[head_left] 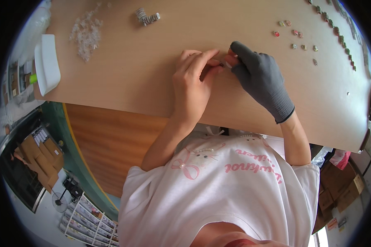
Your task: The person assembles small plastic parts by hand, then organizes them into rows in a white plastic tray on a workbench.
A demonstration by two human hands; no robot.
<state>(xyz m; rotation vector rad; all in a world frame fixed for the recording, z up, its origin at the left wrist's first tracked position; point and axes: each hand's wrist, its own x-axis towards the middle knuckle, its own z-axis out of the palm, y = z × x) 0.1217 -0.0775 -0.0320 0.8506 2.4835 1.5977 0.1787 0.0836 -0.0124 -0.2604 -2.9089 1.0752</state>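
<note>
My left hand, bare, pinches its thumb and index finger together over the middle of the table. Facing it is my right hand, in a grey glove that leaves the thumb and index fingertips bare; its fingers are closed too. Between the fingertips of both hands sits a tiny piece, partly dark and partly pale, mostly hidden and too small to name. To the right, several small round coloured pieces lie scattered on the tabletop.
A pile of small clear plastic pieces lies at the far left of the table. Short stacks of small discs lie near it. A white tray stands at the left edge. Rows of small dark pieces run along the right.
</note>
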